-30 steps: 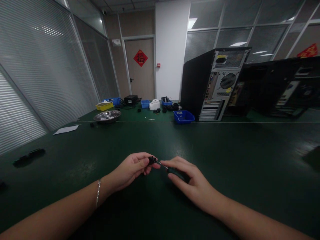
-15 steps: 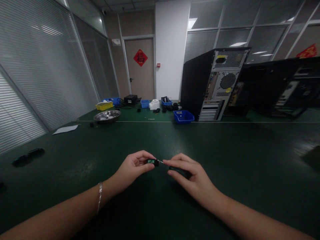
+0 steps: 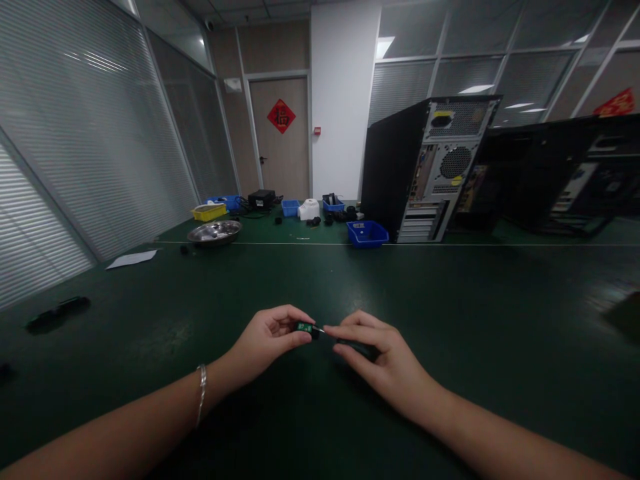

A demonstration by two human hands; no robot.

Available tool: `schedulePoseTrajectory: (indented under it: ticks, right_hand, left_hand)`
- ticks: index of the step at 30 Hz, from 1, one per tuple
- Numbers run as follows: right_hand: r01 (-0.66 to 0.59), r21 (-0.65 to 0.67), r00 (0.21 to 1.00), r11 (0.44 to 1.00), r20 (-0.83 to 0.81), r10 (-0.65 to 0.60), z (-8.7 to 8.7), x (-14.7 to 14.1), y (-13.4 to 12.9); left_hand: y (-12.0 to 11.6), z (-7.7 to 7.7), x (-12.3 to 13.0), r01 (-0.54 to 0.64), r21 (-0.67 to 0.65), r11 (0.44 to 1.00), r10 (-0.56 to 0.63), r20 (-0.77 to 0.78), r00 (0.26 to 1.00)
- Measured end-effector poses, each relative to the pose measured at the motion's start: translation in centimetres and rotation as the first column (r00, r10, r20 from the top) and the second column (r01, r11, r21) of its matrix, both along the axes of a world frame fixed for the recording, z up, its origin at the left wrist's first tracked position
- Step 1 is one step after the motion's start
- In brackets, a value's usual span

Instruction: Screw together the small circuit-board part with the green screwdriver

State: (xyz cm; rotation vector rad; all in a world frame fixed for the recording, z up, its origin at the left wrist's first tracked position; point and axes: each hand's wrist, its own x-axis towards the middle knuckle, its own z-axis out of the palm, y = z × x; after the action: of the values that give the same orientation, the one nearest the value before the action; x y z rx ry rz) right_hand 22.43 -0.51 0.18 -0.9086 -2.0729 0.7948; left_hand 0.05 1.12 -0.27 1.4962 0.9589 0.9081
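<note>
My left fingers [image 3: 295, 340] pinched a small green-and-black component [image 3: 305, 327]; my right fingers [image 3: 357, 331], closed round a screwdriver [image 3: 367, 349], seemingly worked at its end; continuing called for steadiness.

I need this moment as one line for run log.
left hand: pinches black part, green face showing | right hand: holds dark-handled tool, metal tip at part's end
</note>
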Motion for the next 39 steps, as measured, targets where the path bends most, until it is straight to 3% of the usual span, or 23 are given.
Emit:
schedulePoseTrajectory:
  ticks: [21,31,39]
  right_hand:
    - [0.014,-0.002,0.997,1.000,0.082,-0.013,-0.1,0.2,0.0]
    - [-0.014,-0.021,0.999,1.000,0.029,0.014,-0.1,0.1,0.0]
    - [-0.031,-0.012,0.999,0.999,-0.012,0.031,-0.4,0.1,0.2]
  left_hand:
    - [-0.5,0.6,0.0,0.004,0.220,0.976,0.055,-0.261,0.964]
    - [-0.1,-0.3,0.0,0.018,0.048,0.999,-0.018,0.000,1.000]
    - [0.1,-0.7,-0.2,0.019,0.014,1.000,-0.019,0.038,0.999]
